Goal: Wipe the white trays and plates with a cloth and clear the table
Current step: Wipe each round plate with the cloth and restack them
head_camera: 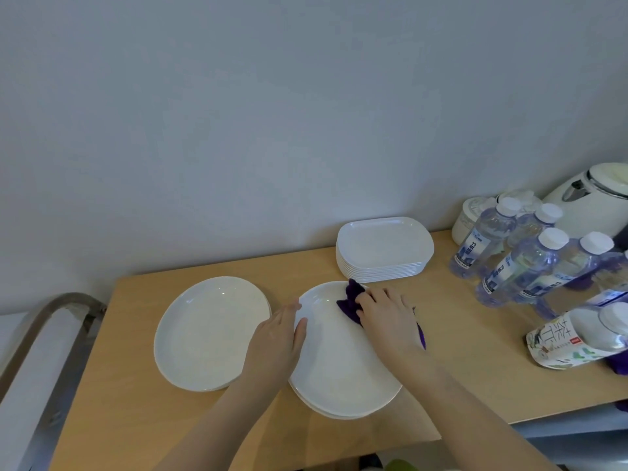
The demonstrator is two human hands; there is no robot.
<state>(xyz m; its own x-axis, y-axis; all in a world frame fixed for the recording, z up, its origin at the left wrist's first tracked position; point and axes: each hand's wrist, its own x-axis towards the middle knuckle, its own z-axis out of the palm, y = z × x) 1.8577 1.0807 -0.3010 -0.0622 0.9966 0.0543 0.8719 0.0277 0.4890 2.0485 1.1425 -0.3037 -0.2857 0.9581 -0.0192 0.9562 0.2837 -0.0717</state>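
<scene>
A stack of white oval plates (343, 375) lies on the wooden table (136, 402) in front of me. My left hand (277, 341) rests flat on the left rim of the top plate, thumb on the plate's inner surface. My right hand (387, 317) presses a purple cloth (350, 300) onto the far right part of that plate, fingers spread over it. A second stack of white oval plates (210, 331) lies to the left. White rectangular trays (384, 248) are stacked at the back near the wall.
Several water bottles (520, 263) stand at the right, with a labelled tea bottle (577, 338) lying in front of them. A white kettle (591, 205) and a small white jar (470, 215) stand at the far right. A metal-framed rail (44, 338) runs along the table's left.
</scene>
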